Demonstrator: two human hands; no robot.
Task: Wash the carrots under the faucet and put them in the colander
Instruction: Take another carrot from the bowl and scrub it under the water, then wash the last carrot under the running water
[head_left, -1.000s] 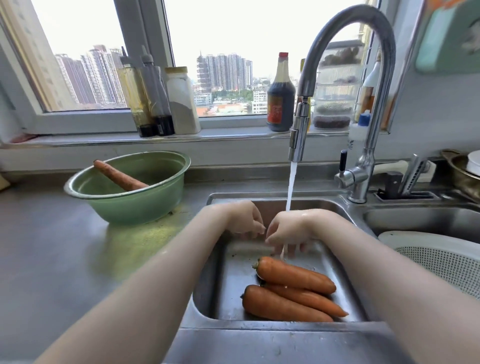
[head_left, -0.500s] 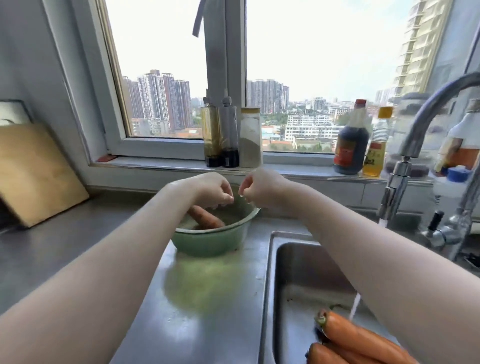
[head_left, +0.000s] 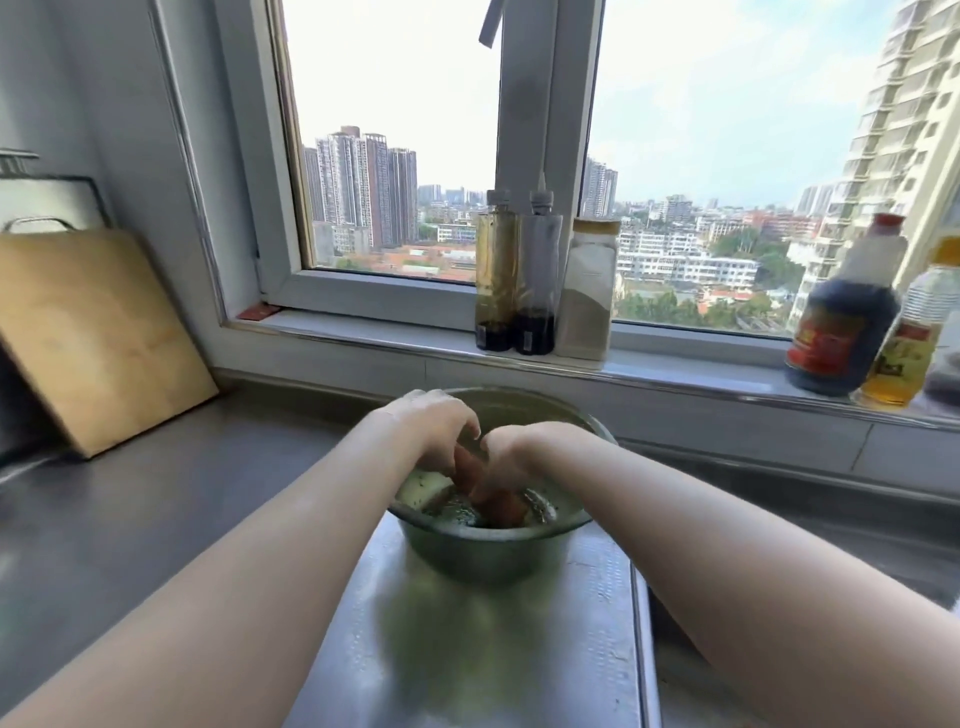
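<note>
A green bowl (head_left: 488, 545) stands on the steel counter in the middle of the view. One orange carrot (head_left: 501, 506) lies inside it, partly hidden by my fingers. Both hands reach down into the bowl. My left hand (head_left: 431, 428) curls its fingers over the carrot's upper end. Beside it, my right hand (head_left: 524, 452) wraps its fingers round the carrot's middle. The faucet, the colander and the other carrots are out of view.
A wooden cutting board (head_left: 88, 332) leans on the wall at the left. Two sauce bottles (head_left: 517, 275) and a powder jar (head_left: 589, 291) stand on the window sill, with a dark bottle (head_left: 844, 322) and an oil bottle (head_left: 914, 338) further right. The sink edge (head_left: 644, 649) runs along the right.
My view has swung left, away from the sink, to the bowl. Both hands have gone from above the bowl's rim down into it and closed on the carrot.
</note>
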